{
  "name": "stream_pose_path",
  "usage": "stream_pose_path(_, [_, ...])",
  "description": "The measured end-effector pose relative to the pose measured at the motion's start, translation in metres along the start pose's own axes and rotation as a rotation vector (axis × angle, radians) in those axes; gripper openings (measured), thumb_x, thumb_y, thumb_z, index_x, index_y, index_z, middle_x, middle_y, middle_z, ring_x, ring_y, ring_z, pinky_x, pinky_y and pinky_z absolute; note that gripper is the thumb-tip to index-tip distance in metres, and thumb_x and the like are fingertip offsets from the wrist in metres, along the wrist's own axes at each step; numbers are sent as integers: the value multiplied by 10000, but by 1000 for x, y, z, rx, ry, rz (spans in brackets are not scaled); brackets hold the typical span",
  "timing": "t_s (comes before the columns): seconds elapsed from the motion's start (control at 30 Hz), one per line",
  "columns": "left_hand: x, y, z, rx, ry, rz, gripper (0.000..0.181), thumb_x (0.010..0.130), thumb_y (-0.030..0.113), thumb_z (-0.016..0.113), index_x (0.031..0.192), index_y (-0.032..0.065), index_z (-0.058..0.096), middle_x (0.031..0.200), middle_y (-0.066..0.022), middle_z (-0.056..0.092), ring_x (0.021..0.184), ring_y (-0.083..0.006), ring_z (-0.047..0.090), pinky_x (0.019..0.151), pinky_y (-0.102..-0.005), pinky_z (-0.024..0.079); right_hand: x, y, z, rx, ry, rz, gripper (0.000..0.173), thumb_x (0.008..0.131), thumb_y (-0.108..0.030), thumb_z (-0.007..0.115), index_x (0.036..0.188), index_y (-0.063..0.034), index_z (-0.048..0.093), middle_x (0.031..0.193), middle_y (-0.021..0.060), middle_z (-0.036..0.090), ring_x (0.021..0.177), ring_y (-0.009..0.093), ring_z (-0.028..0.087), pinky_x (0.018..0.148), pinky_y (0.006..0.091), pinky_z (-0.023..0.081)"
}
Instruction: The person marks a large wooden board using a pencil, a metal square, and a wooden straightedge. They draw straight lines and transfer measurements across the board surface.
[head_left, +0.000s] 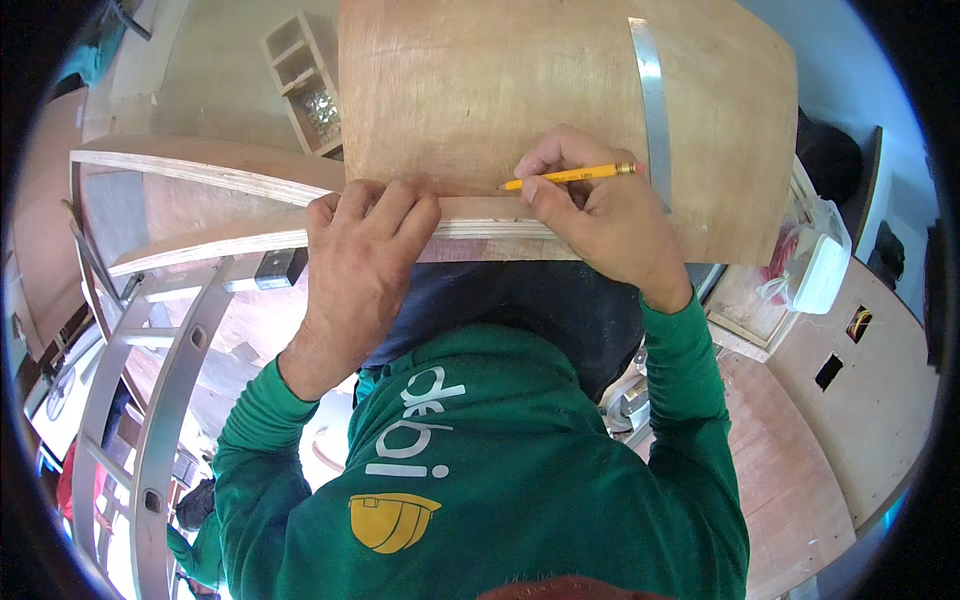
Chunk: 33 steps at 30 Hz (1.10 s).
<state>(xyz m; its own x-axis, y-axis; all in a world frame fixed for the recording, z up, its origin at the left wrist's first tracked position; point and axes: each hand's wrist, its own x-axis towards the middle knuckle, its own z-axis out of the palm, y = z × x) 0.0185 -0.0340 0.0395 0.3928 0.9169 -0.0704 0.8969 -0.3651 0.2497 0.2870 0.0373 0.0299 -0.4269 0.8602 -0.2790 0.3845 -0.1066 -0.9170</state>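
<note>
A plywood panel lies across the surface before me. On its near part rests a plywood strip, its layered edge facing me. My left hand grips this strip, fingers curled over its top. A yellow pencil is pinched between the thumb and fingers of my right hand. The pencil's tip touches or nearly touches the panel just beyond the strip's far edge; a faint line seems to run there. Right of my right hand, a steel ruler lies on the panel, its lower end partly behind the hand.
A wooden box with compartments holds small metal pieces. Another curved plywood piece extends left. An aluminium ladder stands at left, with people below. A white plastic container sits at right, near a board with cutouts.
</note>
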Motion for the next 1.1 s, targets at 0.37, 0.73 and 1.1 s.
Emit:
stream_pose_path(0.37, [0, 1, -2, 10, -21, 10, 378, 888, 83, 743, 1261, 129, 702, 1232, -21, 659, 1153, -288, 638, 951, -500, 470, -5, -9, 3, -13, 0, 101, 130, 1040, -138, 783, 1076, -18, 747, 831, 10, 660, 742, 83, 549, 659, 289, 458])
stream_pose_path(0.73, [1, 2, -1, 21, -30, 16, 355, 907, 105, 710, 1261, 133, 698, 1196, -36, 655, 1152, -299, 643, 952, -502, 468, -9, -3, 5, -8, -13, 69, 95, 1072, -111, 772, 1103, -26, 743, 910, -13, 684, 815, 46, 586, 699, 257, 498])
stream_pose_path(1.1, [2, 3, 1, 32, -22, 22, 381, 894, 76, 708, 1272, 122, 695, 1192, -51, 660, 1141, -308, 648, 952, -501, 466, -7, -5, 5, -25, 38, 64, 165, 1029, -152, 773, 1041, -1, 709, 849, 143, 736, 733, 218, 671, 694, 390, 547])
